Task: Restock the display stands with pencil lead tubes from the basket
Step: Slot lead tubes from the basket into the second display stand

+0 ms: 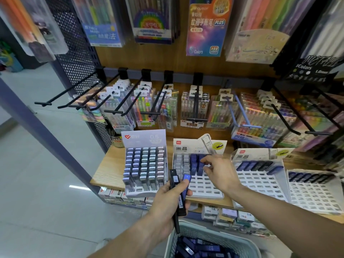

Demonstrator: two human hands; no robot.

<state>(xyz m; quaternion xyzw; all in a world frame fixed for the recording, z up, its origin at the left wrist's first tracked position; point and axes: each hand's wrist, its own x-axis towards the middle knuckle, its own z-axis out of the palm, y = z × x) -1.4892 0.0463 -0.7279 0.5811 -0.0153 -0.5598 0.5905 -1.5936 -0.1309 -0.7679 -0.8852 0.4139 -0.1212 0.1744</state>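
Note:
My left hand [168, 203] grips a small bunch of pencil lead tubes [177, 190], black and blue, above the basket [188, 229]. The pale green basket at the bottom holds several dark blue tubes [197, 248]. My right hand [218, 171] reaches over the middle white display stand [200, 187], its fingertips on a blue tube [200, 165] standing in a back-row slot beside another blue one. Most slots of that stand show bare. The left stand [144, 164] is nearly full of grey tubes. Two stands at the right [260, 181] hold one back row of dark tubes each.
The stands sit on a wooden shelf [108, 170]. Black hooks [115, 101] with pen packs jut out above it. Boxed stationery [236, 218] fills the lower shelf behind the basket. A perforated metal side panel [78, 58] and tiled floor [46, 174] lie to the left.

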